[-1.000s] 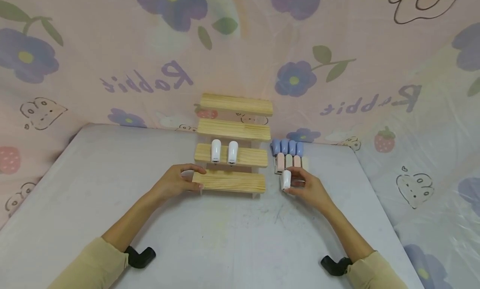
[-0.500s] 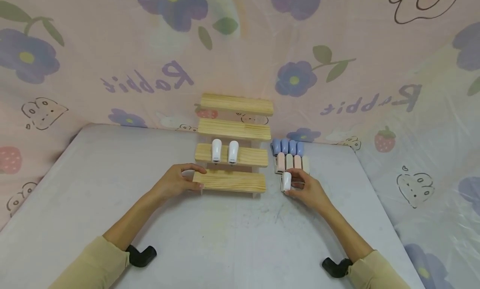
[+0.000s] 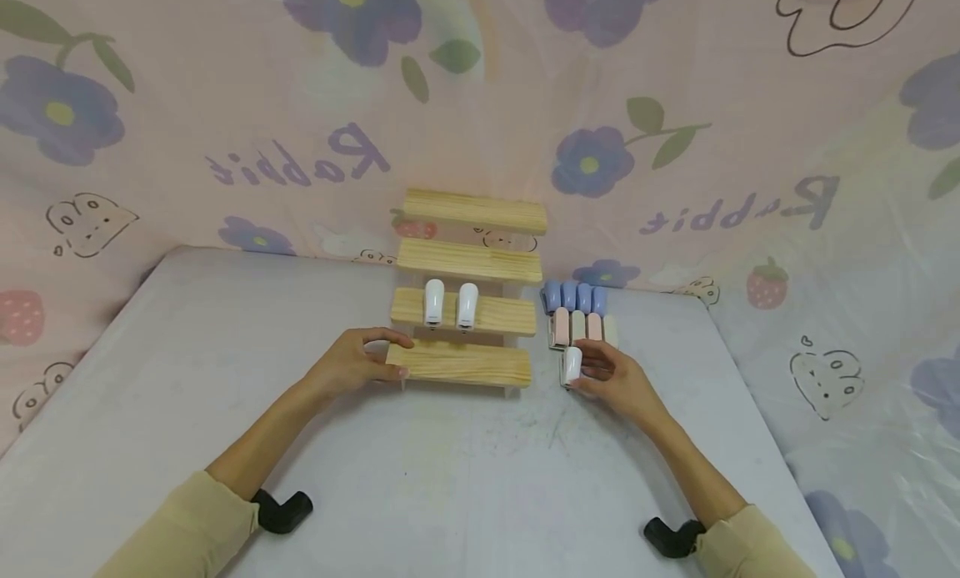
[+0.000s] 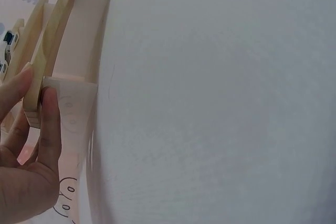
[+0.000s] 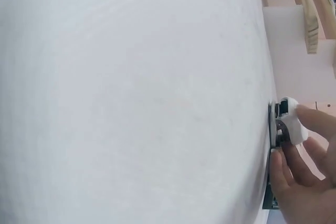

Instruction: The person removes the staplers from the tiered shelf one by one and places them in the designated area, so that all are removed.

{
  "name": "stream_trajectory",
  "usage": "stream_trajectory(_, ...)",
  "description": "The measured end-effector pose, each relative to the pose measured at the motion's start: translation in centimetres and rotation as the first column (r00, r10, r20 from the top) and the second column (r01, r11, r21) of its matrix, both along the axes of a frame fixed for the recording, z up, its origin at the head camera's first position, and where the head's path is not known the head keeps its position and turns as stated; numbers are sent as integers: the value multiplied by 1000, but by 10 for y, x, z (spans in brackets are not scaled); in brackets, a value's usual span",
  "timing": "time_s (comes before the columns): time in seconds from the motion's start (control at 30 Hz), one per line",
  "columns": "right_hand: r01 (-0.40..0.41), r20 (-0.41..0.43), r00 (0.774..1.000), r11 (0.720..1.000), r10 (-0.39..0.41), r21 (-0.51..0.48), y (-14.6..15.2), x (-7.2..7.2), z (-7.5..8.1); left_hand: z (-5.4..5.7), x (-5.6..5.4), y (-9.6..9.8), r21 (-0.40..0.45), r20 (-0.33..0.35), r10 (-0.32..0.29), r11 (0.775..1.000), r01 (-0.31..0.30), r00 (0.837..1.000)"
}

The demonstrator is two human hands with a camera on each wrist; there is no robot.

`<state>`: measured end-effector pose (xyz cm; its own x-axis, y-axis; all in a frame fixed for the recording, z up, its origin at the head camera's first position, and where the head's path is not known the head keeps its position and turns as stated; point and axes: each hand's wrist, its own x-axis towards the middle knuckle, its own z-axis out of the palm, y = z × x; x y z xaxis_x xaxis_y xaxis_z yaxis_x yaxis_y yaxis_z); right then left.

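Observation:
My left hand pinches the left end of the lowest board of a stepped wooden shelf. In the left wrist view, its thumb and fingers lie on either side of that board. Two white mini staplers stand on the second board up. To the right of the shelf, my right hand holds another white mini stapler between thumb and fingers. The right wrist view shows this stapler from the side, its base at the tabletop.
Behind my right hand sit a row of blue staplers and a row of pink and pale ones. The white tabletop meets a flower-printed curtain at the back. Black curved pieces sit at both wrists.
The white stapler in my right hand has come slightly lower and nearer to me. My left hand stays at the shelf end.

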<state>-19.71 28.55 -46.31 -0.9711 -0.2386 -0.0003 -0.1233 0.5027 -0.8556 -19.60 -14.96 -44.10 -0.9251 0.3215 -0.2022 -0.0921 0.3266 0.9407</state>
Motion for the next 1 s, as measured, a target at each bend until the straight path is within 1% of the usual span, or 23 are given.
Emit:
stream_trajectory(0.07,-2,-15,1000,1000,2,-13,1,0,3,0,0,0,0,-1,0,1000,0,1000)
stream_trajectory(0.23,-14,-92,996,999,10,-50,3,-2,11,1,0,0,-17,-8,6,1000,-6,1000)
stream_trajectory(0.37,-25,-134,991,994,11,-103,1,-5,19,2,0,0,-39,-4,15,999,-15,1000)
stream_trajectory(0.47,-23,-165,986,991,1,-133,-1,-8,24,2,0,1,-37,7,17,999,-17,1000)
stream_trajectory(0.6,-26,-219,976,989,-7,-149,-5,-11,30,0,0,2,-24,16,15,1000,-15,1000)
stream_trajectory(0.7,-45,-253,967,984,0,-171,-9,-14,33,-1,0,1,-11,15,14,1000,-14,1000)
stream_trajectory(0.83,-82,-278,961,972,18,-219,-15,-17,37,0,0,0,2,8,7,1000,-7,1000)
stream_trajectory(1.0,-122,-295,955,956,40,-266,-24,-20,40,2,1,0,-15,8,8,1000,-8,1000)
